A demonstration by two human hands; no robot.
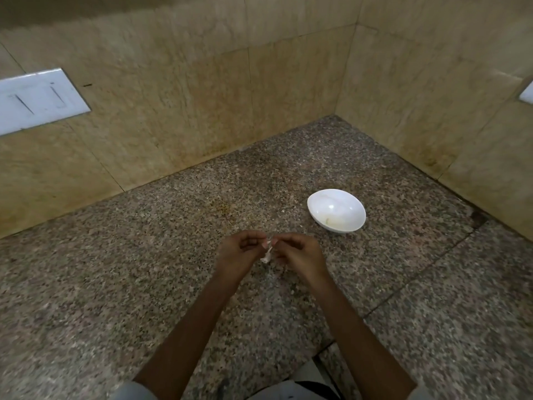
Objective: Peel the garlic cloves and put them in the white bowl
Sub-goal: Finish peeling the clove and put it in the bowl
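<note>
White bowl: one (left hand, right hand pinch one clove).

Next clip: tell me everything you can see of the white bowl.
The white bowl is a glossy, ceramic-looking dish, shallow and plain, standing upright on the speckled granite countertop near the corner of the tiled walls. Faint pale bits lie near its bottom, too blurred to identify. Only the countertop touches it.

counter 6 o'clock: speckled brown, grey and black granite | wall tiles 12 o'clock: mottled beige, brownish stains near base | switch plate 10 o'clock: white, dark marks | white bowl 3 o'clock: plain white, perhaps a yellowish smear inside | garlic piece centre: whitish
</note>
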